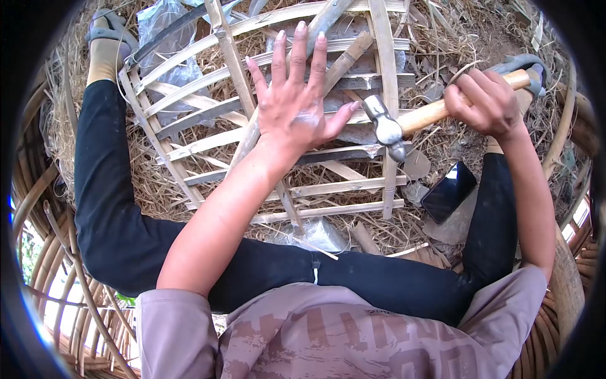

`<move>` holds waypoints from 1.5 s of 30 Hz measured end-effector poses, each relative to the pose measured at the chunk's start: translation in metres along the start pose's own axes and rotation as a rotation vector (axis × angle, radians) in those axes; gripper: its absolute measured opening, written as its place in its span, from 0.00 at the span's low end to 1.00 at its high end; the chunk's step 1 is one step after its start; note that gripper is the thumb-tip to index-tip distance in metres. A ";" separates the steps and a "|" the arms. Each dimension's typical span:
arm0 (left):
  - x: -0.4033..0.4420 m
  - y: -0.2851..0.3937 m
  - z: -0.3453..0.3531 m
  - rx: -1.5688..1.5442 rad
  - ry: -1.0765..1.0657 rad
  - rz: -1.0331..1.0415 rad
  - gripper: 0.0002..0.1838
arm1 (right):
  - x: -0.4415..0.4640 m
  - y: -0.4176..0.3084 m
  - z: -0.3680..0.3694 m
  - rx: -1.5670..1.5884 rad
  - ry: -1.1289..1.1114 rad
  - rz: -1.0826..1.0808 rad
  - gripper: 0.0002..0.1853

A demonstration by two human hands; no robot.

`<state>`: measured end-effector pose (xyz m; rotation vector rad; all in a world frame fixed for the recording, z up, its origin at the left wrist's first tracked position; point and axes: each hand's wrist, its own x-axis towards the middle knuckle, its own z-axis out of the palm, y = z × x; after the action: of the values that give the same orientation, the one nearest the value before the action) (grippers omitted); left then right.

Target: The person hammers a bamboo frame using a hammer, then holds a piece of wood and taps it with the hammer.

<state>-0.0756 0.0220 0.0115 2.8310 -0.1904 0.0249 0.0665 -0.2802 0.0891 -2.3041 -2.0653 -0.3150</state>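
My left hand lies flat with its fingers spread over a lattice of bamboo strips, above a round stick that runs slantwise across it. In my right hand is a ball-peen hammer, gripped by its wooden handle. The steel head hangs over the right-hand upright strip of the lattice, just right of my left thumb. Whether the head touches the wood I cannot tell. Some crossings of the strips are hidden under my left hand and forearm.
A dark smartphone lies on the ground beside my right leg. Clear plastic sits at the upper left, and a clear plastic packet near my lap. Straw and wood scraps cover the ground. Curved cane pieces stand at the left edge.
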 end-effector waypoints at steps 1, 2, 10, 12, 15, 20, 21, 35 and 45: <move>0.000 0.001 -0.001 0.003 -0.004 -0.001 0.62 | 0.003 0.001 0.000 -0.004 -0.021 -0.010 0.10; 0.001 0.000 -0.001 0.009 -0.008 -0.002 0.62 | 0.003 0.002 0.004 -0.029 -0.063 0.085 0.10; 0.000 0.000 0.000 -0.003 0.005 0.006 0.62 | -0.006 0.001 -0.001 -0.073 -0.026 -0.029 0.08; 0.000 0.000 0.002 0.001 0.023 0.009 0.63 | -0.003 -0.002 -0.001 -0.091 -0.020 -0.056 0.08; -0.001 0.000 0.003 0.016 0.025 0.013 0.63 | 0.000 -0.003 0.006 -0.049 -0.046 0.187 0.08; 0.000 0.000 0.001 0.008 0.045 0.022 0.61 | 0.019 -0.017 -0.014 -0.050 0.141 0.391 0.09; 0.001 0.000 0.002 -0.004 0.048 0.013 0.61 | 0.014 -0.026 -0.016 -0.023 0.122 0.462 0.10; -0.001 -0.002 0.008 -0.053 0.067 -0.003 0.55 | 0.184 -0.214 -0.026 1.691 1.302 1.986 0.13; 0.000 -0.007 0.031 0.028 0.091 0.009 0.52 | 0.237 -0.211 0.005 1.850 1.736 1.929 0.15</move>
<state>-0.0748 0.0190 -0.0201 2.8489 -0.1845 0.1590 -0.1176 -0.0224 0.1012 -0.6747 0.8695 -0.0130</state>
